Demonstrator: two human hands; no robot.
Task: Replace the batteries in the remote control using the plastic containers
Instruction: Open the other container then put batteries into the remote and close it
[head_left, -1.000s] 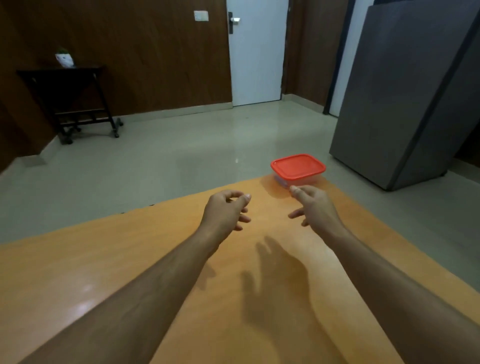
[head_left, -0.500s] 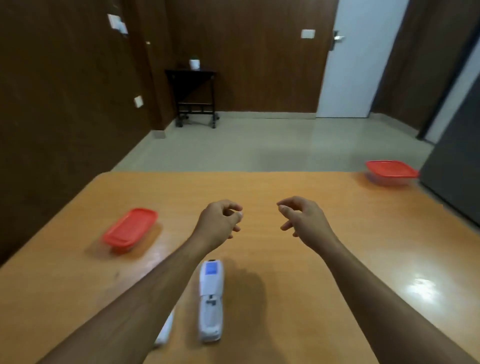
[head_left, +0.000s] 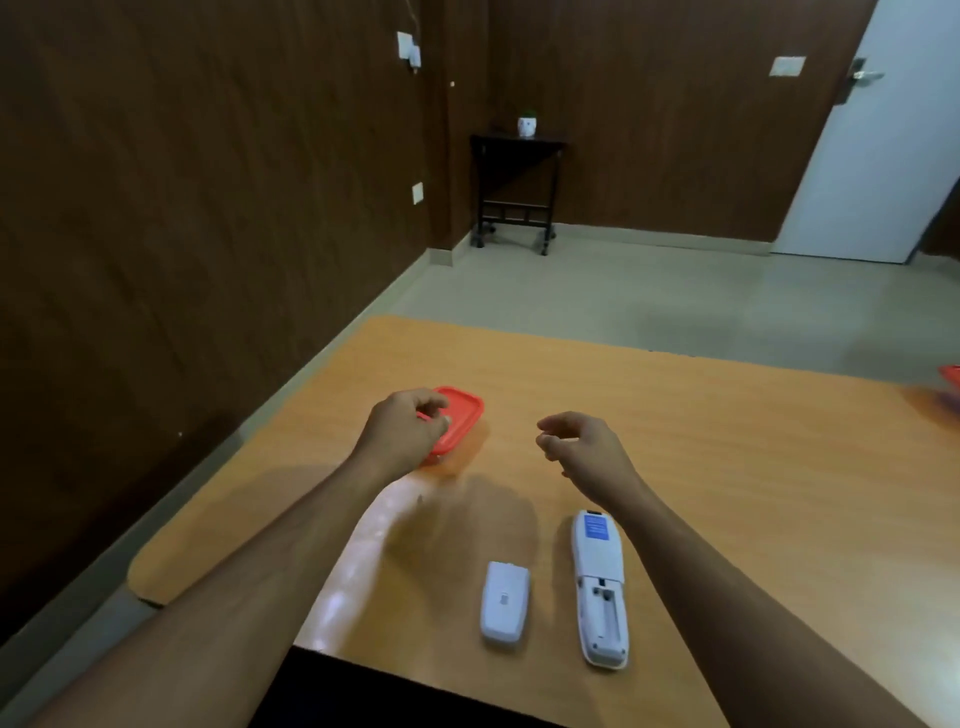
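Observation:
A white remote control (head_left: 597, 587) lies face down on the orange table (head_left: 727, 467), its battery bay uncovered and looking empty. Its white battery cover (head_left: 505, 603) lies just to its left. A plastic container with a red lid (head_left: 462, 421) stands further back on the left. My left hand (head_left: 405, 431) hangs with loosely curled fingers over that container's near left edge and hides part of it; whether it touches the lid I cannot tell. My right hand (head_left: 582, 447) floats to the right of the container, beyond the remote, fingers loosely curled and holding nothing.
A second red-lidded container (head_left: 953, 376) peeks in at the table's far right edge. The table's left edge runs close to a dark wooden wall (head_left: 208, 260). A black side table (head_left: 517, 187) and a white door (head_left: 883, 156) stand across the floor.
The view has swung left. The left red container now sits under my left hand, the right one has slid to the frame's edge, and the remote's cover has come into full view.

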